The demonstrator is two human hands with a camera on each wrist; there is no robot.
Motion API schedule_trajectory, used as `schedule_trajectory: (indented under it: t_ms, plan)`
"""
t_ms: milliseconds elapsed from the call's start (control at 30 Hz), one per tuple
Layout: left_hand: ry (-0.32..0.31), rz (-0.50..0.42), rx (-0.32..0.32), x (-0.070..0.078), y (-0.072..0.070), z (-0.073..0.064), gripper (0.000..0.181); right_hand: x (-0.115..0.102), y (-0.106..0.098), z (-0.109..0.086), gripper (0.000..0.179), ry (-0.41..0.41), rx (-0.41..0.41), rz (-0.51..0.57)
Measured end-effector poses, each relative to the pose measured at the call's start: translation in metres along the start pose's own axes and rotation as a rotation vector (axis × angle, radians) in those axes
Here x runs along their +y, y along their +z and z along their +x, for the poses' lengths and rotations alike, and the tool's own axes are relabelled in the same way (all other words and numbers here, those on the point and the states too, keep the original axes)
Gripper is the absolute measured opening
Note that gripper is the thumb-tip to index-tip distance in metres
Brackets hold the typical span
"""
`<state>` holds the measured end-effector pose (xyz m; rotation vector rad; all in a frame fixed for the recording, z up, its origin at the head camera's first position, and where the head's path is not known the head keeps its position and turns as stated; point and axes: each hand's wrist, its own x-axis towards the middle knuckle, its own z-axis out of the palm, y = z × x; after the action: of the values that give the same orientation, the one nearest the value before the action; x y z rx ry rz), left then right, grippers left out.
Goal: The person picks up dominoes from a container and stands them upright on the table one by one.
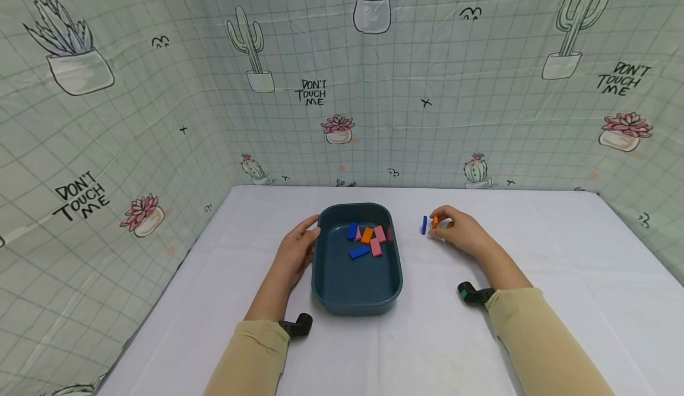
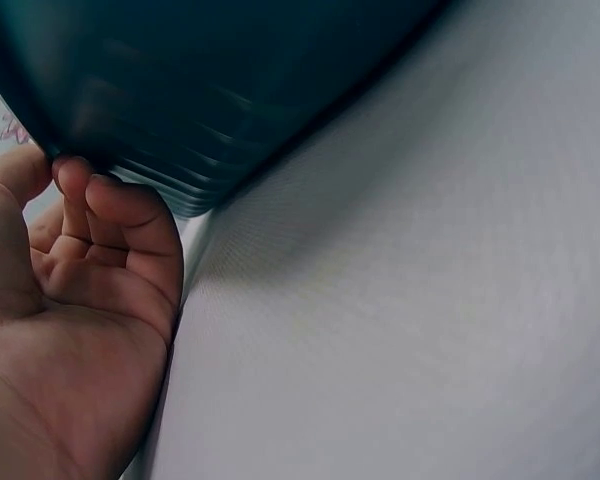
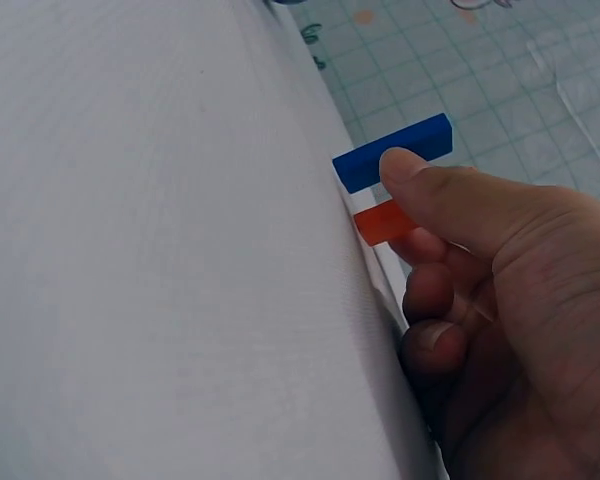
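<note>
The left hand (image 1: 295, 250) grips the left side of a tray (image 1: 350, 283); the right hand (image 1: 464, 231) pinches an orange block (image 1: 435, 222) right of it, beside a blue block (image 1: 424, 225). The orange block, presumably light and stiff, suits a fingertip hold at opposite ends.

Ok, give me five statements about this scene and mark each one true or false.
1. The left hand holds the dark teal tray at its rim. True.
2. A blue block is outside the tray, near the right hand. True.
3. The right hand holds a pink block. False; it pinches an orange block.
4. The tray is empty. False; several blocks lie inside.
5. The sleeves are beige. True.
</note>
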<state>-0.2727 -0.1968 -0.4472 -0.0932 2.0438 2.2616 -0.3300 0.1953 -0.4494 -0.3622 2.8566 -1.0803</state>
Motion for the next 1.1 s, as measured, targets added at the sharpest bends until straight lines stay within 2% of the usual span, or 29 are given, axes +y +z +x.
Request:
schedule_trajectory:
  t_ms: [167, 300, 467, 600, 733, 867, 1000, 1100]
  plan:
    - [-0.011, 0.005, 0.009, -0.001, -0.001, 0.0, 0.039, 0.0, 0.0, -0.001, 0.046, 0.009, -0.011, 0.047]
    - [-0.019, 0.012, 0.018, -0.003, -0.002, 0.0, 0.038, -0.002, -0.003, -0.002, 0.052, 0.033, -0.05, 0.136]
    - [-0.017, 0.012, 0.013, -0.002, -0.002, 0.0, 0.039, -0.01, -0.018, -0.005, 0.059, 0.052, -0.078, 0.215]
    - [-0.014, 0.01, 0.01, -0.001, -0.001, 0.001, 0.039, -0.03, -0.032, -0.007, 0.053, 0.023, -0.043, 0.196]
    - [-0.017, 0.014, 0.015, 0.001, 0.001, 0.001, 0.036, -0.059, -0.037, -0.004, 0.041, -0.046, -0.056, 0.242]
    - [-0.019, 0.016, 0.017, 0.002, 0.001, 0.001, 0.036, -0.095, -0.031, 0.008, 0.033, -0.153, -0.177, 0.287]
    - [-0.022, 0.004, 0.017, 0.002, 0.0, 0.001, 0.036, -0.128, -0.016, 0.024, 0.028, -0.254, -0.381, 0.25]
    - [-0.025, -0.004, 0.008, 0.001, 0.0, 0.002, 0.036, -0.143, 0.0, 0.035, 0.02, -0.281, -0.531, 0.263]
